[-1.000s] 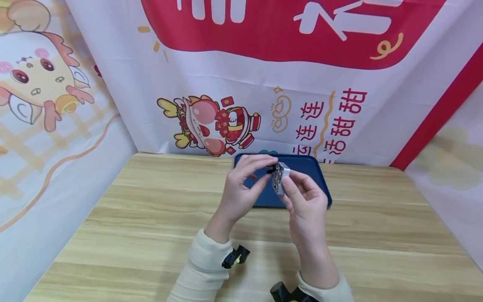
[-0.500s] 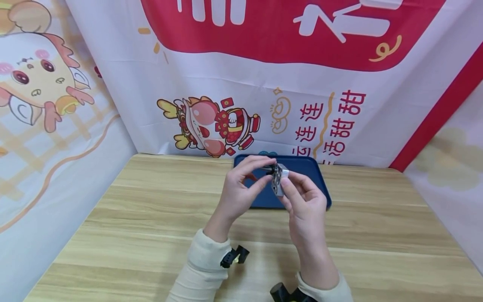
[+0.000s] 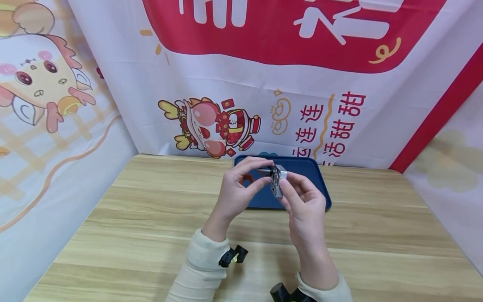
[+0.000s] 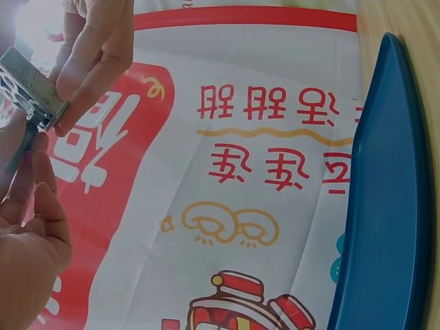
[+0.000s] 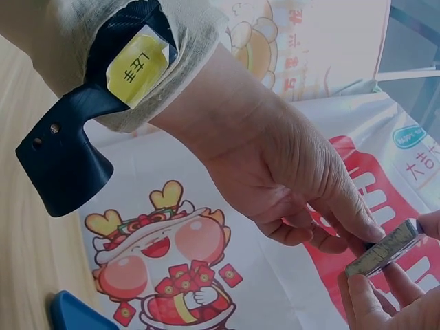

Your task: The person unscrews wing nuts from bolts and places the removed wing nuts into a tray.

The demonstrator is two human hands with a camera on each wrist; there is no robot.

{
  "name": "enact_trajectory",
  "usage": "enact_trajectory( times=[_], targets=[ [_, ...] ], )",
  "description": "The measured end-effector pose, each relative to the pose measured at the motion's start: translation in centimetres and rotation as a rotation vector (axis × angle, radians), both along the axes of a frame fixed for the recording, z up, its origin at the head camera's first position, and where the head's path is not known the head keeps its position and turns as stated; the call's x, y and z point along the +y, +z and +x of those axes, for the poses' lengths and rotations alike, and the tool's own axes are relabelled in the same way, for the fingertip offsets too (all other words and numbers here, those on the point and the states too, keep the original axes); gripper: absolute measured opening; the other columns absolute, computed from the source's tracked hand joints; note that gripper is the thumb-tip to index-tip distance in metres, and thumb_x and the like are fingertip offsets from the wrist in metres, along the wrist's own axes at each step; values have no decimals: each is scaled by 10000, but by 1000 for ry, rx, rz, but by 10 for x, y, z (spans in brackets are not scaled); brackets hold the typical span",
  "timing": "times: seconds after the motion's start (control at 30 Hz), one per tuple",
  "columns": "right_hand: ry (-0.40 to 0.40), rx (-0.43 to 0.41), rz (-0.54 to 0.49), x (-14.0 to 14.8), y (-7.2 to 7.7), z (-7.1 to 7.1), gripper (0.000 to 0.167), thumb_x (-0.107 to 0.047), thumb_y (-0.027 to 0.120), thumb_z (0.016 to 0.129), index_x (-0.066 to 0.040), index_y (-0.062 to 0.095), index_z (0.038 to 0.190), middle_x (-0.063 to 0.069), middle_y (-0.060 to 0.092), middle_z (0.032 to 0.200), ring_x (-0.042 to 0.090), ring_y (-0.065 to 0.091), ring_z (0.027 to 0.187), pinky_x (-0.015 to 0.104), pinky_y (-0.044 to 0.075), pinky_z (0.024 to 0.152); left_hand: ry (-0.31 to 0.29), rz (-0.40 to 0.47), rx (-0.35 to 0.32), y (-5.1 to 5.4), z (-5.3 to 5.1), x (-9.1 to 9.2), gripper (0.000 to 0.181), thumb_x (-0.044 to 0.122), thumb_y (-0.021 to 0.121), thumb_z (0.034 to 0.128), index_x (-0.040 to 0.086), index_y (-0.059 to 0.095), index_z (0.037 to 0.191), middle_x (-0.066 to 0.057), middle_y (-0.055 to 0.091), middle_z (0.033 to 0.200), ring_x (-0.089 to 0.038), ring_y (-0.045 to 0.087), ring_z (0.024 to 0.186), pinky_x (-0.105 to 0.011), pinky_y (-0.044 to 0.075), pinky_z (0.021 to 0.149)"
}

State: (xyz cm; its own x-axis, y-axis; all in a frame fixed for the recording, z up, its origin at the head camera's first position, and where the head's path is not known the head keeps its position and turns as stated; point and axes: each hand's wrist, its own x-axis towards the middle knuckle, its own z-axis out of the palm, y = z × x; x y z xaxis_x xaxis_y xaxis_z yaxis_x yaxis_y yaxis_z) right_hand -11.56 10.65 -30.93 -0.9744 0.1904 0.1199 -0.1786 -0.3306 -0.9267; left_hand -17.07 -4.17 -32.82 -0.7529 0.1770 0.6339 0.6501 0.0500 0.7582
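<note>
A small silver metal block (image 3: pixel 278 180) with an openwork face is held up over the blue tray by my right hand (image 3: pixel 307 205), thumb on one side and fingers on the other. My left hand (image 3: pixel 237 195) pinches a thin dark rod-like piece (image 3: pixel 266 170) between thumb and fingertips, its end at the block's openwork face. The left wrist view shows the dark piece (image 4: pixel 27 146) meeting the block (image 4: pixel 36 88). From the right wrist view, the block's edge (image 5: pixel 385 251) sits between both hands' fingers. Exactly how the two pieces join is hidden by the fingers.
Beneath and behind the hands, a blue tray (image 3: pixel 302 163) lies at the back of the wooden table (image 3: pixel 170 201). A printed cloth (image 3: pixel 241 75) hangs right behind it. Black camera mounts (image 3: pixel 233 256) are strapped at both sleeves.
Both hands have shifted very slightly left with the block, and the left wrist has lowered a touch. More of the dark piece shows between the left fingers. The grips stay the same.
</note>
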Motion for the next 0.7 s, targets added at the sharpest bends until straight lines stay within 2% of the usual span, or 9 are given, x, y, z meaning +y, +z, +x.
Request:
enact_trajectory(
  times=[0.17, 0.43, 0.7],
  targets=[
    [0, 10, 0, 0, 0, 0, 123, -71, 641, 956, -117, 693, 1058, 25, 708, 1038, 131, 674, 944, 307, 583, 857, 2, 11, -17, 0, 0, 0, 282, 62, 714, 900, 67, 708, 1181, -70, 699, 1178, -242, 617, 1004, -203, 465, 673],
    [4, 12, 27, -1, -1, 0, 133, -66, 642, 955, -127, 696, 1060, 14, 711, 1030, 126, 675, 938, 300, 585, 849, 37, 15, -80, -1, 2, 0, 228, 116, 714, 910, 85, 722, 1136, -59, 713, 1132, -148, 620, 963, -213, 468, 673],
    [-3, 21, 54, -3, -3, -1, 140, -50, 652, 944, -124, 699, 1054, 2, 710, 999, 113, 665, 901, 283, 587, 824, 81, 6, -148, 1, 5, 1, 190, 156, 697, 931, 108, 730, 1111, -55, 717, 1102, -157, 607, 920, -230, 506, 655]
  ],
)
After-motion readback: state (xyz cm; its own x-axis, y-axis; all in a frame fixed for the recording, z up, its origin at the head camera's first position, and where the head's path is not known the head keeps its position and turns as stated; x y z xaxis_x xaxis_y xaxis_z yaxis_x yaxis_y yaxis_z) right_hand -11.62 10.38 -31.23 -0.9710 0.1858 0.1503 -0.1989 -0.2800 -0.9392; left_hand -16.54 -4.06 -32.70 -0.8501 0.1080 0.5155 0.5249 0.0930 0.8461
